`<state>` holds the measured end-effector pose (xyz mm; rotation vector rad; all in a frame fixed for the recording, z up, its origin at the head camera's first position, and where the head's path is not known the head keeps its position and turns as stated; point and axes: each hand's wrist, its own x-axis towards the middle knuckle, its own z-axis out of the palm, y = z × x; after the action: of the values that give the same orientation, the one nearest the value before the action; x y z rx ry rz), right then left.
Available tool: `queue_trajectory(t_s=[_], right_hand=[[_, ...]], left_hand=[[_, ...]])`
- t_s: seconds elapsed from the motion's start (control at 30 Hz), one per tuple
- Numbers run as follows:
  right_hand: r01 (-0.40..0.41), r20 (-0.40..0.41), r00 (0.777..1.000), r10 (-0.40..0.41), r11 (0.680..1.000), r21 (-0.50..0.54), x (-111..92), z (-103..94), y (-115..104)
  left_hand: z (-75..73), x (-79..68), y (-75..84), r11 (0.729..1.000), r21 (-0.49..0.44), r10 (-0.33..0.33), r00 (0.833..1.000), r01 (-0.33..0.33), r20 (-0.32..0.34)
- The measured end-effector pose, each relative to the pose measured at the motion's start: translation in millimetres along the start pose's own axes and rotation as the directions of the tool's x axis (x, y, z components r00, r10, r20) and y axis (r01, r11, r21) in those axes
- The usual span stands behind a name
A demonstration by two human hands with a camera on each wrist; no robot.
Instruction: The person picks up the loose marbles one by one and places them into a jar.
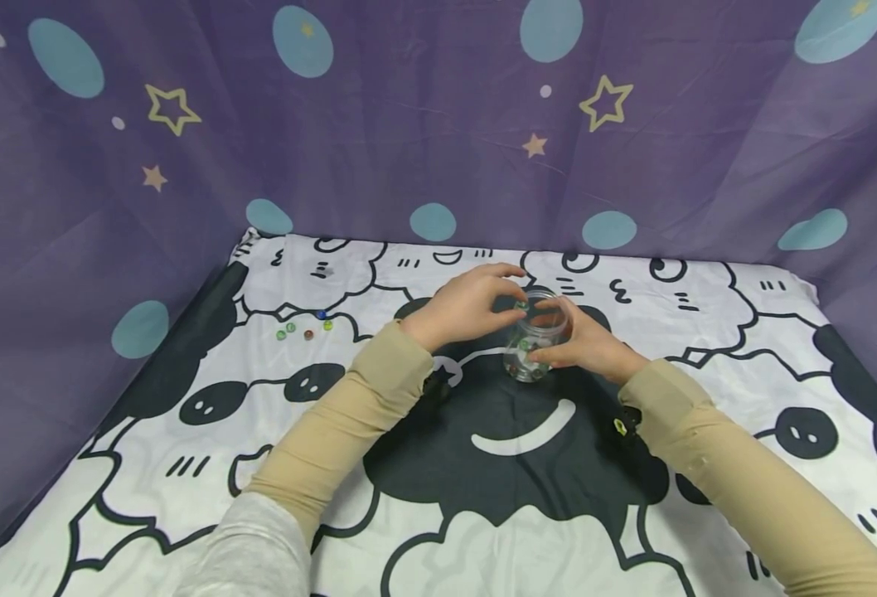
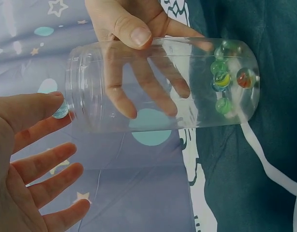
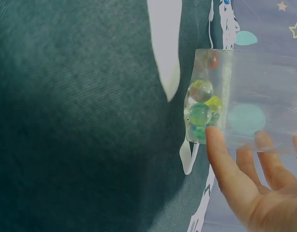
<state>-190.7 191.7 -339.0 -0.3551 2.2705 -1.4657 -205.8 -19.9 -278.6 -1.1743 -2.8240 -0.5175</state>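
A clear plastic jar [image 1: 519, 361] stands upright on the black part of the cloth. My right hand [image 1: 591, 342] grips its side, thumb in front and fingers wrapped behind. Several glass marbles lie at the bottom, among them a green marble [image 2: 223, 106] and a red-brown marble [image 2: 245, 78]. At the jar's mouth, my left hand [image 1: 472, 305] pinches a pale blue-green marble [image 2: 60, 111] between thumb and index finger, right at the rim. The other left fingers are spread apart, away from the jar.
On the cloth to the left lie several loose marbles: a blue marble [image 1: 322, 314], a yellow-green marble [image 1: 327, 326], a brown marble [image 1: 308, 335] and green ones. The cartoon-printed cloth [image 1: 483, 547] covers the table, and a purple curtain [image 1: 423, 141] hangs behind it.
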Motion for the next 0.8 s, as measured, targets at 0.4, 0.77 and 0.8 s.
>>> queue_trajectory(t_s=[0.4, 0.77, 0.8], right_hand=[[0.016, -0.007, 1.0, -0.017, 1.0, -0.015, -0.3, 0.1, 0.1], [0.015, -0.008, 1.0, -0.015, 1.0, -0.015, -0.7, 0.6, -0.3], [0.014, -0.008, 1.0, -0.014, 1.0, -0.015, -0.7, 0.5, -0.3]], left_hand=[[3.0, 0.7, 1.0, 1.0, -0.01, -0.017, 1.0, 0.017, 0.006], [5.2, -1.1, -2.8, 1.0, -0.021, -0.022, 1.0, 0.022, 0.0], [5.1, -1.5, -3.0, 1.0, -0.022, -0.021, 1.0, 0.021, -0.001]])
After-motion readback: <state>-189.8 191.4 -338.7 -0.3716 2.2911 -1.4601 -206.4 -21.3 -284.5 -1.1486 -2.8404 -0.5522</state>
